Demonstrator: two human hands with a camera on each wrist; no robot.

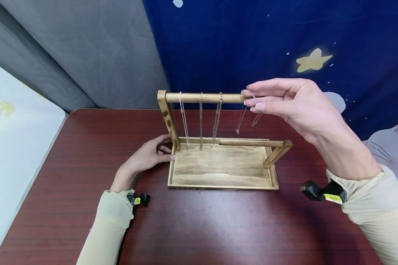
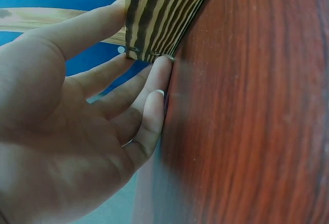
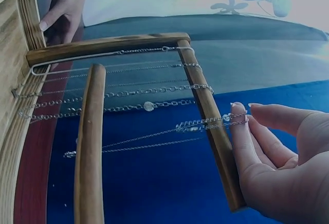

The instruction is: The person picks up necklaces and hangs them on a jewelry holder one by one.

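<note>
In the head view, a wooden jewelry stand (image 1: pixel 219 177) with a tray base stands on the table. Three silver-coloured necklaces (image 1: pixel 201 121) hang from its tall rear bar (image 1: pixel 194 97). My right hand (image 1: pixel 295 101), raised at this bar's right end, pinches a thin chain necklace (image 3: pixel 190 126) between thumb and fingertips. The right wrist view has that chain lying across the bar, its lower part dangling beyond. Low at the tray's left end, my left hand (image 1: pixel 149 154) holds the stand, thumb and fingers touching the wood (image 2: pixel 159 13).
A shorter front bar (image 1: pixel 252 143) rises on a slanted post at the stand's right. The reddish-brown table (image 1: pixel 219 228) extends around the base. Behind it hang a grey curtain (image 1: pixel 86 48) and a blue one (image 1: pixel 219 44) with a star and a cat.
</note>
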